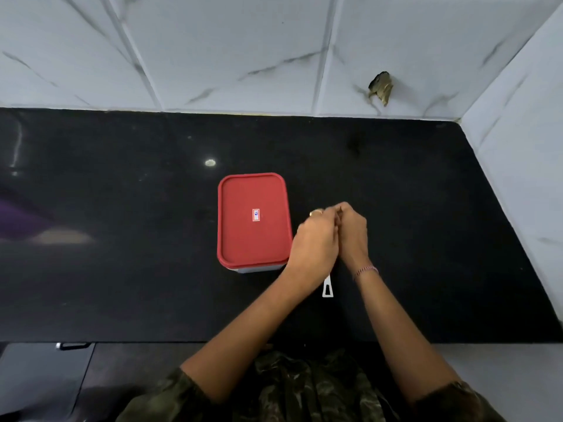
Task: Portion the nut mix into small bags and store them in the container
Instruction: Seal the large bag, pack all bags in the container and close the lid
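Just right of the red-lidded container, left hand and right hand touch, fingers curled; their hold is hidden. Shiny black counter spreads wide around.

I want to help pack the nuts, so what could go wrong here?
The red lid sits closed on the container, so nothing can go in yet. A white handle lies under the wrists and might get knocked. The left hand and right hand are bunched together; anything small between them could drop.
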The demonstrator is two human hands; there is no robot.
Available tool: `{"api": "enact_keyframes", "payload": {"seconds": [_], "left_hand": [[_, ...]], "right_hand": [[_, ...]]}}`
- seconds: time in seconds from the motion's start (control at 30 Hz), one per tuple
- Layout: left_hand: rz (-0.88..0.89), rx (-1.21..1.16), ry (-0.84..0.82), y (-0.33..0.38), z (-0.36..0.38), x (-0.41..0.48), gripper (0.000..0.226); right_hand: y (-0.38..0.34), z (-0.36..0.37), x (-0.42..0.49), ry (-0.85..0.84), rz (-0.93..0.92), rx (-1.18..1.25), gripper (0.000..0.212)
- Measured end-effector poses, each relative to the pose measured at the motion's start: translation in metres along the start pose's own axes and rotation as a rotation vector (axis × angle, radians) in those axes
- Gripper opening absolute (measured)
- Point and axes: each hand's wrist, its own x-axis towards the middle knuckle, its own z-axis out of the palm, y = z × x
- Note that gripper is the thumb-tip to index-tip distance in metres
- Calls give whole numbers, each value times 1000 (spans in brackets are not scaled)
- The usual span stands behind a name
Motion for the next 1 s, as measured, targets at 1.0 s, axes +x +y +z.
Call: {"api": "enact_keyframes", "payload": {"seconds": [1.0], "left_hand": [[-443, -160, 79, -30, 78, -33, 31]], "right_hand": [[56, -18, -8, -113, -87, -149, 28]]}}
